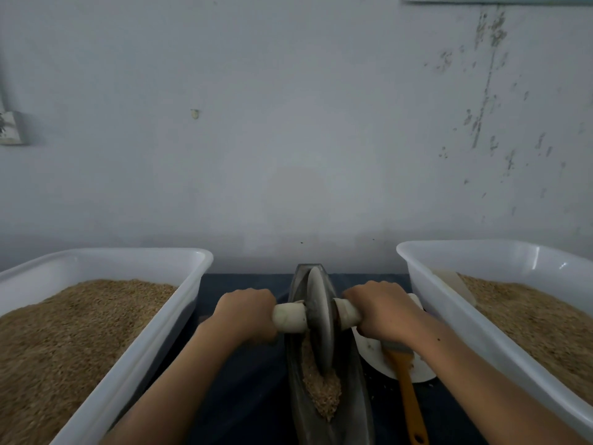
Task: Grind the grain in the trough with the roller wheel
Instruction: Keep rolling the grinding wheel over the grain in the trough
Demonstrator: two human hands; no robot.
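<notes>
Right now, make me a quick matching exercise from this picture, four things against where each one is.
Things:
1. roller wheel
2. orange-handled brush
3. left hand
4. fuller white tub

Places:
A. far left of the table
B. on the white plate
C. upright in the trough
D. gripping the wheel's left handle

Pairs: 1-C, 2-B, 3-D, 4-A

head-worn view, forward and down
</notes>
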